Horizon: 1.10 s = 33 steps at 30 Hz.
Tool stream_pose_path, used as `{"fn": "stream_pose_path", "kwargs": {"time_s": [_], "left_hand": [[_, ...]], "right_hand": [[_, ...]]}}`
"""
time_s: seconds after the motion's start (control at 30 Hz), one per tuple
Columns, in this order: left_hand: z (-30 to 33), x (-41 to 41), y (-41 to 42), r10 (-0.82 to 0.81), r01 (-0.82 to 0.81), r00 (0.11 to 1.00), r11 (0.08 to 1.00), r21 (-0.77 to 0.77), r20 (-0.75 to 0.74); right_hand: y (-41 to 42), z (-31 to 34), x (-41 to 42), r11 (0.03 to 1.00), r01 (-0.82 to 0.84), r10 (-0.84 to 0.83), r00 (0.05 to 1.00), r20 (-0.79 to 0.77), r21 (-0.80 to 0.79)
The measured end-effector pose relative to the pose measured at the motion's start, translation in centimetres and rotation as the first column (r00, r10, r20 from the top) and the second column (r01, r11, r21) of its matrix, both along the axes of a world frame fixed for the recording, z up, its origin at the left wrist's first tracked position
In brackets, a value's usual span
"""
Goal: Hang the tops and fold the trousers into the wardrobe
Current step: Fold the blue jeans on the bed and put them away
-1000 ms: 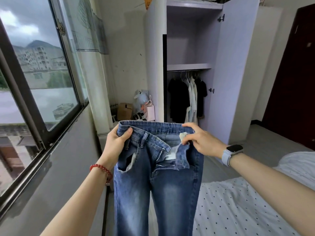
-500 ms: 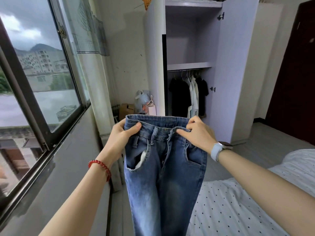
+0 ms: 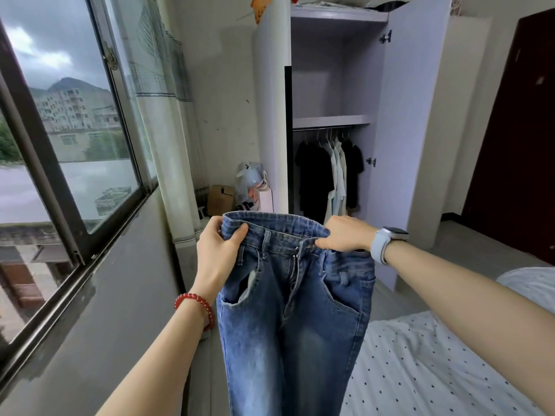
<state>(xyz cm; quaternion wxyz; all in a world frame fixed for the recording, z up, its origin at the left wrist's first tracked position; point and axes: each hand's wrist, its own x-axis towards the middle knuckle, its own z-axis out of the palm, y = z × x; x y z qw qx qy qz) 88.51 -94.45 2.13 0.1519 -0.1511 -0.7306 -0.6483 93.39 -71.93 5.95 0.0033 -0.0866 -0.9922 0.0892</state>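
Both hands are up in front of the chest holding a pair of blue jeans (image 3: 295,319) by the waistband, so the jeans are in mid-air, not on the bed and not in the wardrobe. The left hand (image 3: 217,253) grips the left end of the waistband, thumb over the front and fingers curled behind. The right hand (image 3: 345,234) pinches the waistband just right of the fly, knuckles up, fingers folded over the top edge. The hands are apart, with the middle of the waistband stretched between them. The front of the jeans faces the camera, the zip is visible, and the legs hang straight down out of the bottom of the shot. A white pocket lining pokes out of the pocket on the left.

There's a red bead bracelet (image 3: 196,306) on the left wrist and a smartwatch with a pale blue strap (image 3: 387,241) on the right.

Behind the jeans the wardrobe (image 3: 399,145) stands with its door swung open. Under its shelf (image 3: 330,121) a rail carries hanging tops (image 3: 329,172), some black, some pale, all bunched together. The shelf space above looks bare from here. Beside the wardrobe, on the floor in the corner, sit a cardboard box (image 3: 220,199) and some bags (image 3: 253,184).

A bed with a white dotted sheet (image 3: 420,370) fills the lower right. A big window (image 3: 60,130) runs along the left, with a pale curtain (image 3: 168,145) at its far end, and a dark door (image 3: 516,130) is on the right.
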Motion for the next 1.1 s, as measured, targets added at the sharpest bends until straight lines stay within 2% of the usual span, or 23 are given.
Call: {"fn": "stream_pose_path", "kwargs": {"time_s": [0.03,0.1,0.2,0.27,0.37,0.43,0.5,0.53,0.57,0.6,0.63,0.7,0.73,0.77,0.8,0.87,0.93,1.0,1.1], "left_hand": [[0.2,0.2,0.0,0.028,-0.028,0.999,1.000,0.001,-0.023],[0.7,0.5,0.1,0.006,-0.005,0.998,1.000,0.011,-0.059],[1.1,1.5,0.7,-0.155,0.157,0.987,0.987,0.042,-0.051],[1.1,2.0,0.9,-0.314,0.309,0.949,0.945,0.108,0.028],[0.9,2.1,0.5,-0.514,0.492,0.853,0.849,0.195,0.089],[0.8,1.9,0.3,-0.527,0.518,0.849,0.846,0.128,0.046],[0.8,1.5,0.3,-0.441,0.442,0.897,0.896,0.037,-0.028],[0.9,1.1,0.3,-0.377,0.380,0.924,0.924,0.047,-0.071],[1.1,0.7,0.2,-0.321,0.330,0.942,0.938,0.101,-0.097],[1.4,0.3,-0.1,-0.286,0.299,0.954,0.936,0.188,-0.092],[1.8,-0.1,-0.3,-0.281,0.289,0.957,0.915,0.280,-0.069],[2.8,-1.0,-1.0,-0.298,0.289,0.954,0.871,0.398,-0.041],[3.4,-1.3,-1.3,-0.313,0.302,0.949,0.858,0.416,-0.043],[3.9,-1.6,-1.5,-0.337,0.326,0.940,0.848,0.417,-0.050],[4.5,-1.9,-1.6,-0.362,0.356,0.930,0.842,0.405,-0.063],[5.2,-2.3,-1.6,-0.394,0.395,0.915,0.842,0.366,-0.080],[5.5,-2.9,-1.7,-0.376,0.382,0.923,0.860,0.338,-0.086],[5.2,-3.3,-1.9,-0.338,0.351,0.936,0.883,0.312,-0.097],[4.0,-3.3,-2.4,-0.295,0.310,0.951,0.910,0.274,-0.095]], "right_hand": [[-0.2,0.3,-0.1,0.985,-0.002,0.004,1.000,0.007,-0.173],[-0.6,0.8,-0.6,0.846,0.061,-0.075,0.997,-0.004,-0.530],[-2.0,1.1,-1.4,0.483,0.096,-0.221,0.975,-0.015,-0.870],[-3.2,1.6,-1.8,0.256,0.057,-0.242,0.970,-0.007,-0.965],[-4.7,2.5,-1.9,0.021,0.000,-0.283,0.959,-0.006,-1.000],[-5.7,3.1,-1.9,-0.085,-0.040,-0.285,0.958,-0.014,-0.996],[-6.4,3.9,-1.6,-0.156,-0.066,-0.238,0.971,-0.028,-0.986],[-6.4,4.3,-1.4,-0.163,-0.070,-0.181,0.983,-0.040,-0.984],[-6.2,4.7,-1.1,-0.126,-0.066,-0.114,0.992,-0.052,-0.990],[-5.8,5.1,-0.8,-0.030,-0.061,-0.052,0.997,-0.059,-0.998],[-5.3,5.4,-0.6,0.113,-0.078,-0.024,0.996,-0.081,-0.991],[-4.1,5.4,-0.8,0.399,-0.167,-0.072,0.975,-0.212,-0.901],[-3.4,5.1,-1.0,0.503,-0.196,-0.109,0.952,-0.287,-0.842],[-2.7,4.8,-1.3,0.553,-0.216,-0.118,0.936,-0.332,-0.804],[-2.4,4.6,-1.6,0.548,-0.245,-0.079,0.937,-0.341,-0.800],[-2.5,4.3,-2.0,0.449,-0.308,0.061,0.947,-0.315,-0.839],[-3.3,4.5,-2.4,0.393,-0.325,0.137,0.946,-0.294,-0.861],[-4.4,4.6,-2.4,0.416,-0.318,0.127,0.948,-0.292,-0.852],[-5.8,3.6,-2.4,0.520,-0.416,0.081,0.893,-0.442,-0.746]]}}
